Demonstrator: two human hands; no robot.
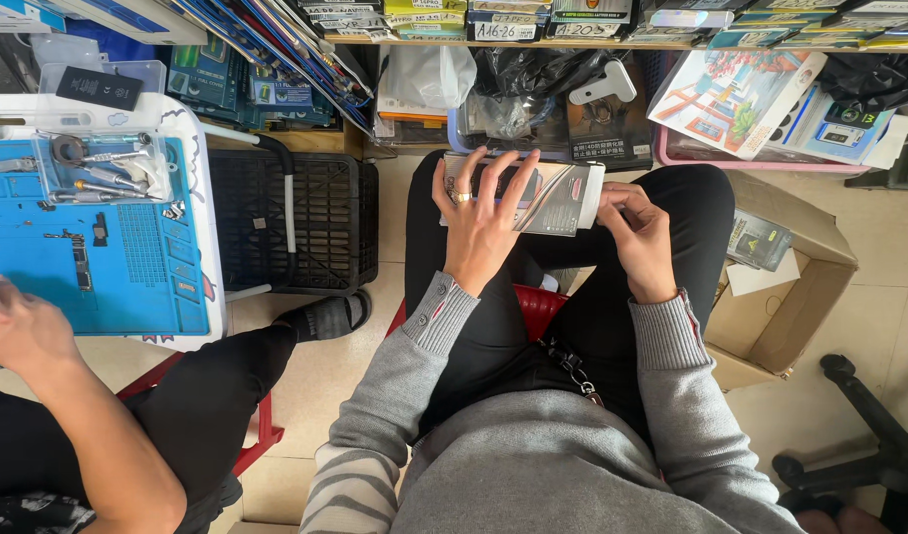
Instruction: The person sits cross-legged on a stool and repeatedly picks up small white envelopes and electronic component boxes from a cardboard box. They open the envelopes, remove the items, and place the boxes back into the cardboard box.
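I sit on a red stool (pixel 539 307) with a flat grey and white package (pixel 558 198) resting across my knees. My left hand (pixel 481 220), with a ring on one finger, lies spread over the package's left part and presses it down. My right hand (pixel 640 233) grips the package's white right end, fingers curled around its edge. Both arms wear grey knit sleeves, and my legs are in black trousers.
A blue repair mat (pixel 128 252) with small tools lies on a white table at left, where another person's arm (pixel 73 396) rests. A black crate (pixel 305 222) stands beside it. An open cardboard box (pixel 785 297) sits at right, and packed shelves (pixel 533 30) run along the top.
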